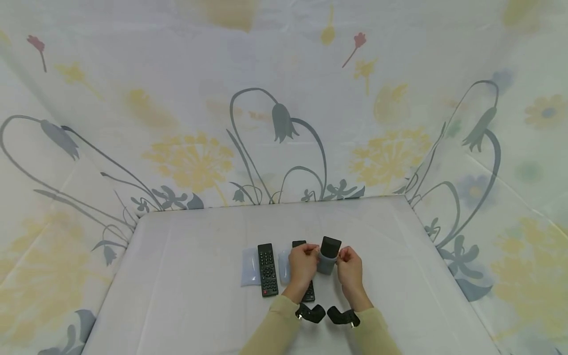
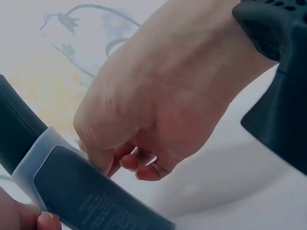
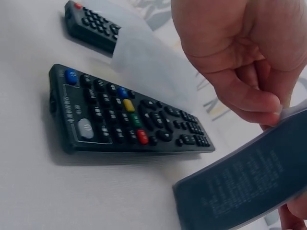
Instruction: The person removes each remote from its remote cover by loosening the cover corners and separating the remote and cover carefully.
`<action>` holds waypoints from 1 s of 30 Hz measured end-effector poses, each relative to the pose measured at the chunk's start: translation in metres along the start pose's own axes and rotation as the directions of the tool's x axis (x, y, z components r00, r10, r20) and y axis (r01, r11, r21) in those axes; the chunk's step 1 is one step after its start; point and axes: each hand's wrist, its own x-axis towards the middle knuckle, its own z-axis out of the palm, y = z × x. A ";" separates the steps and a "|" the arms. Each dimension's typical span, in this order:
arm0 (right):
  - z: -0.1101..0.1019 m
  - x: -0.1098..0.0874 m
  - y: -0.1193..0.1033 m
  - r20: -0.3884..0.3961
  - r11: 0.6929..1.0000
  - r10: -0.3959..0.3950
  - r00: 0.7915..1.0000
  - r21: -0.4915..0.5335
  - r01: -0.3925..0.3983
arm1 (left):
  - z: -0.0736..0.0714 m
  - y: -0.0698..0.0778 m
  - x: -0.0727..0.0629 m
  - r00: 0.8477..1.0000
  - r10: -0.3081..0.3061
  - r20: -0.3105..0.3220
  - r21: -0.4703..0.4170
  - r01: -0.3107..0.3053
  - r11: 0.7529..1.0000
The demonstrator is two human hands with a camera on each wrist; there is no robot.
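A black remote control (image 1: 331, 246) stands partly inside a translucent, milky sleeve (image 1: 326, 265), its upper end sticking out of the sleeve's mouth. My left hand (image 1: 303, 266) pinches the left edge of that mouth. On the opposite side, my right hand (image 1: 350, 271) holds the right edge between thumb and fingers. In the left wrist view, the remote's bare end (image 2: 17, 122) rises past the sleeve's rim (image 2: 36, 146), and small print shows through the film. The right wrist view shows the covered end (image 3: 240, 187) tilted close over the table.
Under my left forearm lies a second remote (image 3: 129, 115) with coloured buttons. Further left is another black remote (image 1: 268, 270). Pale translucent sleeves (image 1: 250, 267) lie beside these remotes on the white table (image 1: 191, 296). Flower-printed cloth (image 1: 284, 162) surrounds the table's back and sides.
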 end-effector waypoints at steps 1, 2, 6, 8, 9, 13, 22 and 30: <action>0.000 0.000 0.001 -0.002 1.000 0.001 1.000 -0.003 -0.001 | -0.001 0.000 0.000 1.000 0.001 0.003 0.008 -0.001 1.000; 0.000 0.000 0.002 -0.003 1.000 0.002 1.000 -0.007 -0.002 | -0.001 0.000 0.000 1.000 -0.001 0.004 0.015 0.001 1.000; 0.000 -0.001 0.008 -0.010 1.000 0.003 1.000 -0.026 -0.003 | -0.003 0.000 -0.002 1.000 0.003 0.012 0.032 -0.003 0.999; 0.000 -0.001 0.010 -0.013 0.999 -0.001 1.000 -0.038 0.000 | -0.003 0.000 -0.002 1.000 0.009 0.015 0.032 -0.009 0.999; 0.001 -0.001 0.011 -0.014 0.999 -0.005 1.000 -0.045 0.004 | -0.004 0.000 -0.003 1.000 0.011 0.018 0.031 -0.012 0.999; 0.001 -0.002 0.013 -0.018 0.999 -0.007 1.000 -0.045 0.006 | -0.004 -0.001 -0.002 1.000 0.016 0.022 0.035 -0.017 0.999; 0.001 -0.002 0.018 -0.027 0.999 0.012 1.000 -0.034 -0.013 | -0.003 -0.007 -0.001 1.000 0.007 0.027 0.088 -0.009 0.996; 0.001 -0.001 0.021 -0.020 0.998 -0.005 1.000 -0.056 0.004 | -0.004 -0.008 0.000 0.999 0.041 0.035 0.134 -0.045 0.990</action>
